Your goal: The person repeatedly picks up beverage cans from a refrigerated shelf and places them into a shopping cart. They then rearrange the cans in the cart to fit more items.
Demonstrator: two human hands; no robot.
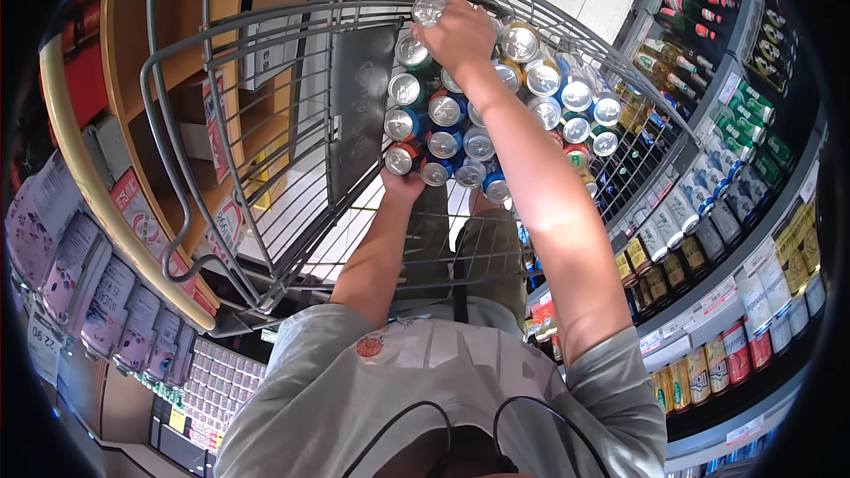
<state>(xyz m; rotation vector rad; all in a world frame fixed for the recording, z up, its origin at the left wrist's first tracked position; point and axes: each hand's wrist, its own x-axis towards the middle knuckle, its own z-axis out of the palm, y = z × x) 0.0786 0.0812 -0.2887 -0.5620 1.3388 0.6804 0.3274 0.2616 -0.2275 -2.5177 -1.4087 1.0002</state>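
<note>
Many drink cans (444, 110) stand upright and close together in a grey wire shopping cart (212, 35), their silver lids facing up. At the far left of the group my right hand (460, 31) is closed around a drink can (429, 9), which sits a little higher than its neighbours. My right forearm crosses over the cans and covers some of them. My left hand (404, 184) is at the near left corner, closed against a dark and red drink can (400, 158). That can hides most of its fingers.
On the right, curved shelves hold rows of cans (735, 350) and bottles (691, 0). A wooden shelf unit (133, 124) stands close on the left, with purple patterned packs (97, 301) hanging near it. The cart's grey plastic flap (359, 115) is beside the cans.
</note>
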